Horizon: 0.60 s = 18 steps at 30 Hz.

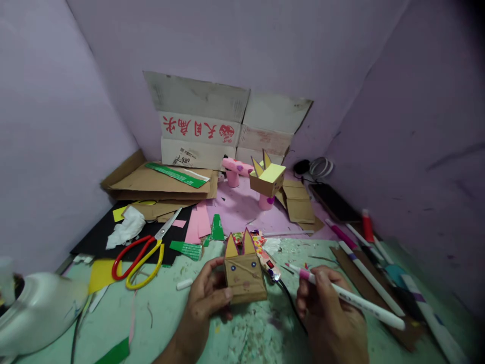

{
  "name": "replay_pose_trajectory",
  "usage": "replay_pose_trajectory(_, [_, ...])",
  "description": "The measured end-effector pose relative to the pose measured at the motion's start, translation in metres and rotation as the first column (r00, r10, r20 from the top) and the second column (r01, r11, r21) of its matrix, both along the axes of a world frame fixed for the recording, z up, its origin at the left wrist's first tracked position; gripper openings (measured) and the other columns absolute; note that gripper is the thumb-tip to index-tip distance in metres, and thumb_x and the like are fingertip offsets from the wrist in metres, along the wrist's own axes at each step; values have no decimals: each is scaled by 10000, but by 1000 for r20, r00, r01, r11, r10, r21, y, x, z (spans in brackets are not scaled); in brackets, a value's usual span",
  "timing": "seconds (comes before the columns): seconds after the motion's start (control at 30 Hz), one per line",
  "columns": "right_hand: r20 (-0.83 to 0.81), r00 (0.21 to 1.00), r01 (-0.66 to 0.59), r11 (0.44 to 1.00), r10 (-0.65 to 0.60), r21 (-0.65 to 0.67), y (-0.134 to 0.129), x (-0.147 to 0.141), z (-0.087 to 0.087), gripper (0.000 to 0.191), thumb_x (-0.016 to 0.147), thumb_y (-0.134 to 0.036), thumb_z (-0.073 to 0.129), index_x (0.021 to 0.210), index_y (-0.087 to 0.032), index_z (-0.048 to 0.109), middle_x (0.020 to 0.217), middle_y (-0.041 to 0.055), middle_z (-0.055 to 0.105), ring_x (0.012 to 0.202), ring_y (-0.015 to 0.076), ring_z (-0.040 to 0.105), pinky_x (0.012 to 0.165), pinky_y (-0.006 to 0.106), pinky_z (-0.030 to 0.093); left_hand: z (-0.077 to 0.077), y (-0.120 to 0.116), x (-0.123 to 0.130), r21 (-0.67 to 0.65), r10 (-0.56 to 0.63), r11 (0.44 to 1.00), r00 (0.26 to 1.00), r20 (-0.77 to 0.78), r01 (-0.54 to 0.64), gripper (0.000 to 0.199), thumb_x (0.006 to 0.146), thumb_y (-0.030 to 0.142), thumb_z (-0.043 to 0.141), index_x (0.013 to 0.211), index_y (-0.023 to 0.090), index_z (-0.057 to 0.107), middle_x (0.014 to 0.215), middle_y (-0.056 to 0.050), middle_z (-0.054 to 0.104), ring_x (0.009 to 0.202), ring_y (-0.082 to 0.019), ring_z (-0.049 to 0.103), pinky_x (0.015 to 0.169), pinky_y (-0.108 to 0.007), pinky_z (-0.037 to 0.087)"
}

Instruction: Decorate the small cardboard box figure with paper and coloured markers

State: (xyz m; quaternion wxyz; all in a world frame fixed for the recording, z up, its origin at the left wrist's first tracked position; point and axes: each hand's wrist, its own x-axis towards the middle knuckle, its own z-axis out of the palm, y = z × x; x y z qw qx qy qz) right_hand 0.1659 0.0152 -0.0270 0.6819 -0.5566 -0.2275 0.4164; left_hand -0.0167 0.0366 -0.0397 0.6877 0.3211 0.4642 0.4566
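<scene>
A small brown cardboard box (245, 277) with two yellow pointed ears and drawn eyes faces me near the front of the table. My left hand (212, 290) grips its left side, thumb across the front. To the right of the box, my right hand (329, 306) pinches a white marker pen (352, 298); its pink tip points left toward the box, apart from it. Just behind the box lies a hot glue gun (265, 258) with a colourful wrap and a black cord. A white pen cap (184, 284) rests left of my left hand.
Scissors (159, 237) with red and yellow handles lie left, near crumpled tissue (127, 227) and paper scraps. Another eared box (268, 179) sits on a pink tube behind. Several markers (371, 278) lie right. A white rounded container (45, 308) stands front left; flattened cardboard (170, 184) lies behind.
</scene>
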Motion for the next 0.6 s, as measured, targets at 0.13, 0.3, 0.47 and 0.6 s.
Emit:
replay_pose_trajectory(0.13, [2, 999, -40, 998, 40, 52, 5, 2, -1, 360, 806, -537, 682, 935, -209, 611, 626, -44, 630, 450, 93, 501, 399, 178, 406, 0, 1, 1, 26, 19, 999, 1000, -5, -19, 650, 625, 296, 735, 1195, 153, 458, 1016, -122, 690, 728, -201, 631, 418, -208, 453])
replay_pose_trajectory(0.3, [59, 997, -45, 995, 40, 90, 0, -10, 1, 313, 827, -496, 673, 940, -208, 631, 665, -31, 682, 502, 103, 561, 468, 190, 455, -4, 0, 2, 52, 42, 998, 999, -20, -41, 643, 613, 291, 746, 1179, 168, 467, 1035, -114, 683, 698, -191, 638, 406, -205, 453])
replay_pose_trajectory(0.47, [307, 948, -106, 992, 79, 71, 1, -6, -7, 337, 776, -471, 706, 970, -199, 658, 743, 34, 744, 580, 194, 675, 559, 303, 567, -6, 2, 2, 96, -2, 995, 1000, -6, 2, 617, 630, 293, 745, 1173, 151, 490, 951, -99, 695, 673, -184, 624, 407, -198, 436])
replay_pose_trajectory(0.6, [392, 910, -167, 984, 130, 60, 1, 0, -10, 361, 706, -465, 746, 938, -196, 680, 759, 62, 769, 603, 236, 721, 576, 338, 611, -6, 0, 5, 93, 16, 996, 999, -44, -12, 742, 598, 337, 768, 1238, 123, 461, 1005, -143, 703, 750, -223, 635, 419, -198, 421])
